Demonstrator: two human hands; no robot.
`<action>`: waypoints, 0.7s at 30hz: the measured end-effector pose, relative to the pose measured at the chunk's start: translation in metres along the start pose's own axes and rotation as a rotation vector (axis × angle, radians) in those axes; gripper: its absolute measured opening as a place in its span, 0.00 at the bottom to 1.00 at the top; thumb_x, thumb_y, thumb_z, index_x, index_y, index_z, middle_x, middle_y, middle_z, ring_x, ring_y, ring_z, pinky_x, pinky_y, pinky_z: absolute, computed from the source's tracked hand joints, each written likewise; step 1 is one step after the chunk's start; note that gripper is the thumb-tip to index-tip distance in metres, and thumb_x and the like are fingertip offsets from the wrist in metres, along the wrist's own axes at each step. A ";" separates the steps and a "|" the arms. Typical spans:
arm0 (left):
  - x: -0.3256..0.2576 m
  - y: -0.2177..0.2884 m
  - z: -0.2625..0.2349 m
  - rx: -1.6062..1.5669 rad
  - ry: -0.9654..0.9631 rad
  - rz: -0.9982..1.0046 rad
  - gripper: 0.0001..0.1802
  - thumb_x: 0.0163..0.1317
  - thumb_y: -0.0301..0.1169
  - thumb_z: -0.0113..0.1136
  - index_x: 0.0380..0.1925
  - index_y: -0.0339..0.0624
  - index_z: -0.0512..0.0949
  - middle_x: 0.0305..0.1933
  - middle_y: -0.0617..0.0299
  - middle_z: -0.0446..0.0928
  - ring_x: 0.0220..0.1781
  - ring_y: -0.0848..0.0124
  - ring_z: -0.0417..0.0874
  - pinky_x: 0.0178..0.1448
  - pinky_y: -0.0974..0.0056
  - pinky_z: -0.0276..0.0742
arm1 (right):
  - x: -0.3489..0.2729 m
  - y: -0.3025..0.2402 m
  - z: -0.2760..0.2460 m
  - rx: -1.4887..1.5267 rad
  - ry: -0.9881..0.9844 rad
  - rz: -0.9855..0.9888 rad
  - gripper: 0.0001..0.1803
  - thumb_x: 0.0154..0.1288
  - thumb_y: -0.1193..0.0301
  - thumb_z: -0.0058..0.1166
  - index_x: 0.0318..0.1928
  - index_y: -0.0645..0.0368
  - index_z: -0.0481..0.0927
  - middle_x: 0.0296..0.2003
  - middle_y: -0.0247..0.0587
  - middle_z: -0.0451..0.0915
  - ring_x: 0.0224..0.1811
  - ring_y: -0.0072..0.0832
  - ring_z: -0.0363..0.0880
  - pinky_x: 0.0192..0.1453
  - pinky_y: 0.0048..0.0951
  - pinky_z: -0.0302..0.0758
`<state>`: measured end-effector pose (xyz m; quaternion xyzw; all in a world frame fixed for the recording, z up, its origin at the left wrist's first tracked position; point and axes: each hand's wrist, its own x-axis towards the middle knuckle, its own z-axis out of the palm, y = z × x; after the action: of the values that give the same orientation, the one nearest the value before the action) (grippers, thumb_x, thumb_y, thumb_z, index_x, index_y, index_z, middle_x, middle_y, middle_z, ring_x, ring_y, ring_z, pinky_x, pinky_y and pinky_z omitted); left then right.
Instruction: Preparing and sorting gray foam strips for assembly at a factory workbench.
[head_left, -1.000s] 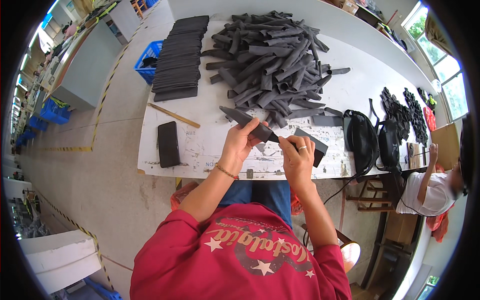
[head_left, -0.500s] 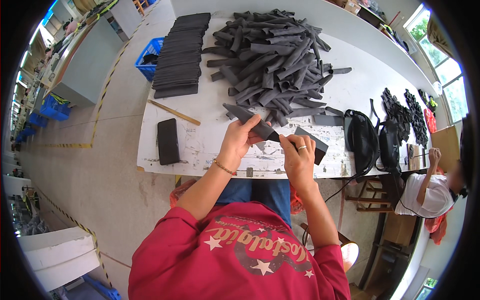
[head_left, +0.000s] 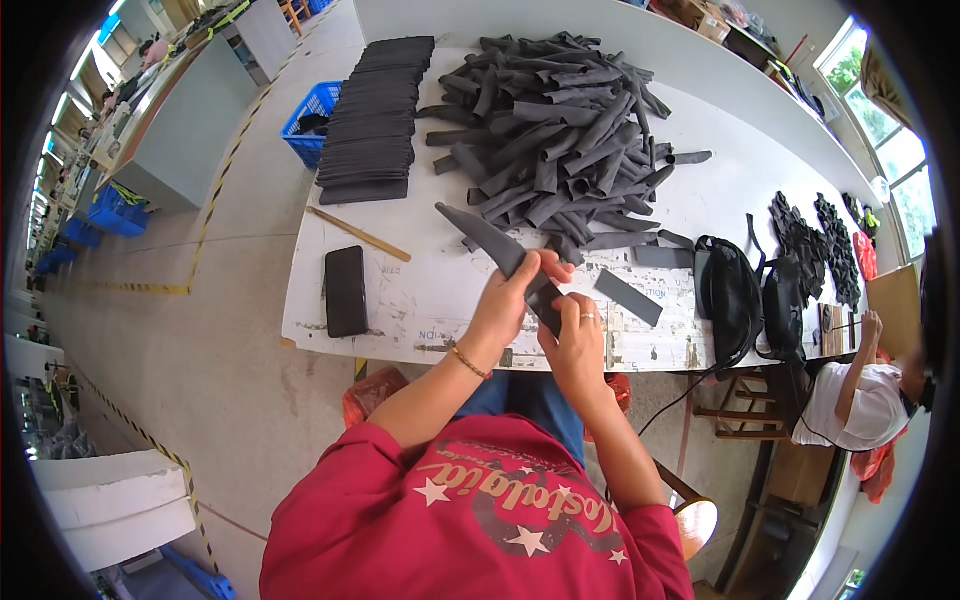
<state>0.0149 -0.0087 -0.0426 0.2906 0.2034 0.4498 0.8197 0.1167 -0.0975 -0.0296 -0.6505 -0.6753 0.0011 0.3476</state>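
Observation:
A dark grey fabric tube [head_left: 482, 238] slants across the front of the table, its narrow tip pointing to the far left. My left hand [head_left: 508, 302] is closed around its middle, thumb on top. At the near end, my right hand [head_left: 578, 345] has its fingers closed on the tube, where the fabric looks darker. Whether anything sits inside the tube is hidden by my fingers. Beyond my right hand, a flat grey strip [head_left: 628, 298] lies on the white table [head_left: 400, 345]. A big heap of similar grey tubes [head_left: 570, 130] rises behind my hands.
Left of the heap is a neat stack of flat dark pieces [head_left: 375, 120], with a wooden stick [head_left: 360, 234] and black phone [head_left: 346, 292] nearer. A blue basket [head_left: 308, 128] stands beside the table. Black bags [head_left: 735, 300] lie right, near a seated person [head_left: 860, 395].
Both hands have come slightly nearer, and the tube now slants more steeply. My right hand has moved left and down, so the flat strip shows whole on the table.

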 end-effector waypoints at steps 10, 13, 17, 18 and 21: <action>-0.009 -0.002 -0.004 -0.109 0.063 0.010 0.17 0.75 0.42 0.48 0.45 0.39 0.75 0.48 0.50 0.82 0.59 0.62 0.79 0.60 0.60 0.74 | -0.014 0.010 -0.008 0.173 -0.091 -0.002 0.16 0.55 0.79 0.63 0.44 0.61 0.73 0.44 0.53 0.73 0.40 0.51 0.77 0.40 0.44 0.76; -0.013 -0.029 0.009 -0.156 -0.014 -0.036 0.17 0.76 0.42 0.46 0.45 0.38 0.75 0.50 0.48 0.82 0.55 0.64 0.81 0.63 0.60 0.74 | 0.005 0.011 -0.004 0.204 -0.027 -0.123 0.15 0.56 0.79 0.63 0.43 0.61 0.73 0.43 0.52 0.74 0.39 0.51 0.77 0.40 0.43 0.76; -0.014 -0.030 -0.005 -0.169 0.047 -0.062 0.17 0.75 0.42 0.47 0.47 0.38 0.75 0.52 0.47 0.81 0.55 0.63 0.81 0.61 0.60 0.75 | -0.002 0.006 -0.010 0.174 -0.091 0.006 0.11 0.59 0.79 0.60 0.41 0.62 0.74 0.41 0.52 0.75 0.40 0.50 0.78 0.40 0.44 0.76; -0.013 -0.029 -0.008 -0.194 0.069 -0.094 0.18 0.75 0.42 0.47 0.49 0.38 0.75 0.52 0.47 0.81 0.55 0.63 0.81 0.61 0.60 0.75 | -0.006 0.009 -0.011 0.176 -0.092 0.006 0.11 0.59 0.79 0.60 0.41 0.62 0.74 0.41 0.52 0.75 0.40 0.50 0.78 0.40 0.44 0.76; -0.013 -0.025 -0.006 -0.184 0.045 -0.110 0.20 0.75 0.43 0.48 0.53 0.38 0.74 0.52 0.47 0.81 0.56 0.62 0.81 0.60 0.59 0.76 | -0.013 0.023 -0.013 0.163 -0.128 -0.015 0.10 0.60 0.79 0.61 0.40 0.62 0.74 0.41 0.50 0.76 0.38 0.50 0.78 0.39 0.44 0.76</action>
<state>0.0205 -0.0286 -0.0627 0.1923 0.1951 0.4275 0.8615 0.1416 -0.1112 -0.0364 -0.6137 -0.6986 0.0949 0.3554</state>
